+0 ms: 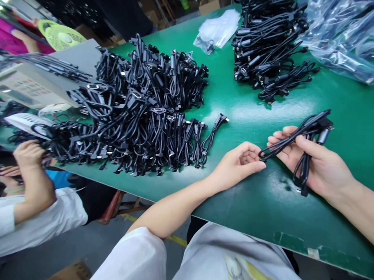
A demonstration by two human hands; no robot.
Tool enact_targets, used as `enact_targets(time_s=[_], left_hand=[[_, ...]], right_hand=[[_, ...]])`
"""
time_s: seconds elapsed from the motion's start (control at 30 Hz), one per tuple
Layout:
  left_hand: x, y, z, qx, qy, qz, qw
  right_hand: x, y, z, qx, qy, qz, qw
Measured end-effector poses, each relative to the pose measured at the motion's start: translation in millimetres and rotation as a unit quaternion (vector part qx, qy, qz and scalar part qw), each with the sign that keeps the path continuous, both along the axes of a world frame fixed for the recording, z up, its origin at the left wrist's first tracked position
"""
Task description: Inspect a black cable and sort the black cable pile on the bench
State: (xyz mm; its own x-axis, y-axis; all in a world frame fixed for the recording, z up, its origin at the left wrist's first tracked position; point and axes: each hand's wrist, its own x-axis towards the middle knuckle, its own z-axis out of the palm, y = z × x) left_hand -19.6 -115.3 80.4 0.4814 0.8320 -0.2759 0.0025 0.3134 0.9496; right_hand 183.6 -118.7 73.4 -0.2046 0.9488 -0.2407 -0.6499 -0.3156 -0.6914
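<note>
Two bundled black cables (305,130) lie across my right hand (319,162), over the green table (244,97). My right thumb presses on them, and one bundle hangs down below the palm with its plug at the bottom. Just to the left, my left hand (243,161) has its fingers curled, with the fingertips at the looped end of the upper bundle. Whether they pinch that loop is hard to see. A large pile of bundled black cables (150,134) covers the table to the left of my hands.
Another cable pile (265,40) stands at the back, beside clear plastic bags (343,35) at the right. White plastic bags (218,28) lie at the far edge. A beige device (28,85) and a green fan (61,35) are at the left, where a co-worker's arm (33,178) reaches in.
</note>
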Motion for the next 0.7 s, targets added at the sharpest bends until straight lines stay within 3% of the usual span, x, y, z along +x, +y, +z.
enact_targets(time_s=[0.13,0.43,0.7], left_hand=[[0.8,-0.8,0.5,0.007,0.000,0.003,1.000],[2.1,-1.5,3.6,-0.054,0.014,-0.040,0.998],[-0.1,-2.7,3.8,-0.019,0.049,-0.088,0.995]], right_hand=[[0.5,-1.3,2.5,0.003,0.018,0.004,1.000],[2.6,-0.1,-1.5,-0.027,-0.009,0.011,1.000],[3.5,-2.0,-0.8,-0.036,-0.021,0.024,0.999]])
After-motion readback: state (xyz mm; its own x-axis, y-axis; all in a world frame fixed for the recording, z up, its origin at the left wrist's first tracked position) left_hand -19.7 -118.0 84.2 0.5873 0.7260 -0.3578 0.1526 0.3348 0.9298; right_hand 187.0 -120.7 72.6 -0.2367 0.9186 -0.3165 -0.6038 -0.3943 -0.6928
